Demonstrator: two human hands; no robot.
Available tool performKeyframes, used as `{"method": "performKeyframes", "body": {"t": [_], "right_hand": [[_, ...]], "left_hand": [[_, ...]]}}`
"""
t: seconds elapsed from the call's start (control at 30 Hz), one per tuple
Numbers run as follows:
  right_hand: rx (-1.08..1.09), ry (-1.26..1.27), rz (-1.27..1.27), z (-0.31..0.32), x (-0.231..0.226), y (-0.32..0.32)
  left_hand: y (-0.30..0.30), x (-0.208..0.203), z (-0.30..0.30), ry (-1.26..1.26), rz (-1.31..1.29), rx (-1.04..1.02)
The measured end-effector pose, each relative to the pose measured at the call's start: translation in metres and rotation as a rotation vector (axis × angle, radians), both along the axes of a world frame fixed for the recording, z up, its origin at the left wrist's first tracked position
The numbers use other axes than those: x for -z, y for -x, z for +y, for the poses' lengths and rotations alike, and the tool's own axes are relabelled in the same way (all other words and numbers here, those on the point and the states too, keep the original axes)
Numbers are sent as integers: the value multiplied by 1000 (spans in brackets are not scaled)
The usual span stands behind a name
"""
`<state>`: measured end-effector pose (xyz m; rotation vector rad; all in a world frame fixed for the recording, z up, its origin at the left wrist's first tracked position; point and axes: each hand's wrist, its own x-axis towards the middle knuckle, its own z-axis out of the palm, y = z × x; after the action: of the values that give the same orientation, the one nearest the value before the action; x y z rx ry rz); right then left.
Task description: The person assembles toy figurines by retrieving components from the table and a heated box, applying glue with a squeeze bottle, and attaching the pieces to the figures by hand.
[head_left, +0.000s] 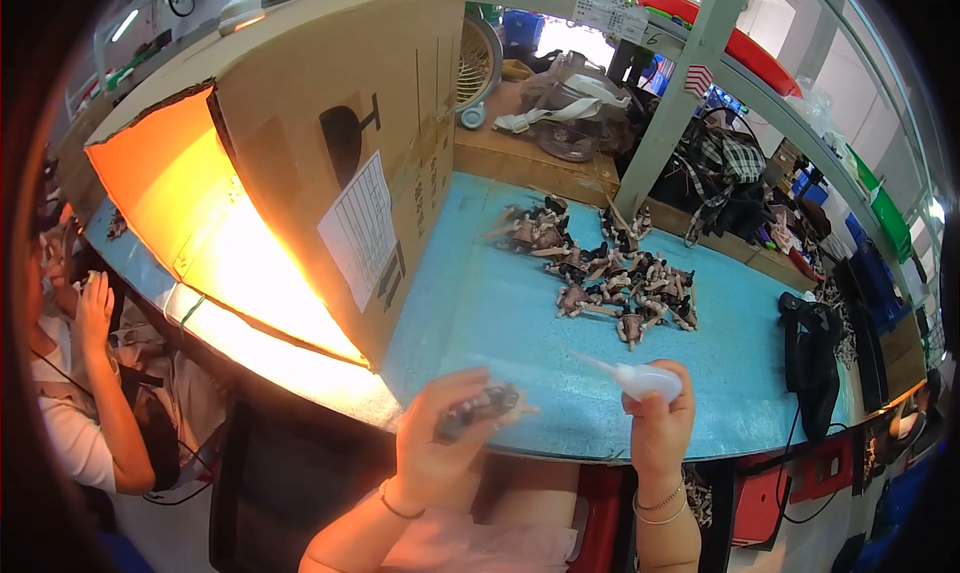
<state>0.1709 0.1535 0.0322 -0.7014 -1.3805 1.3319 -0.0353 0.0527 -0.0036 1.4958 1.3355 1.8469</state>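
Observation:
My left hand [437, 423] is closed around a small figurine [486, 405], dark and tan, smeared by motion. In my right hand [662, 423] is a small white squeeze bottle [648, 380], its thin nozzle pointing left and up, toward the far side of the table. The nozzle tip is apart from the figurine. Beyond my hands, several similar small figurines [632, 285] with dark and tan parts lie in a loose heap on the blue tabletop [470, 303].
A large cardboard box [400, 123], lit orange inside, stands at the left. A dark object with a cord [808, 358] lies at the right. Behind are a grey metal post [690, 93], a fan [478, 63] and bags [720, 163]. Another person's hand [95, 308] shows far left.

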Motion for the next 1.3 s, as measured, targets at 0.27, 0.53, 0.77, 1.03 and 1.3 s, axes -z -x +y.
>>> {"method": "performKeyframes", "body": {"t": [0.27, 0.53, 0.77, 1.03, 1.3], "right_hand": [[232, -254, 123, -22, -18, 4], [304, -755, -163, -43, -33, 4], [205, -827, -266, -47, -37, -1], [146, -750, -221, -49, -36, -8], [166, -859, -348, -50, -36, -7]], "left_hand": [[-1, 3, 12, -232, 166, -168], [-2, 1, 5, -314, 353, -162], [-2, 0, 2, -315, 413, -174], [-3, 0, 2, -311, 432, -178], [-5, -3, -1, -303, 447, -192]]}}
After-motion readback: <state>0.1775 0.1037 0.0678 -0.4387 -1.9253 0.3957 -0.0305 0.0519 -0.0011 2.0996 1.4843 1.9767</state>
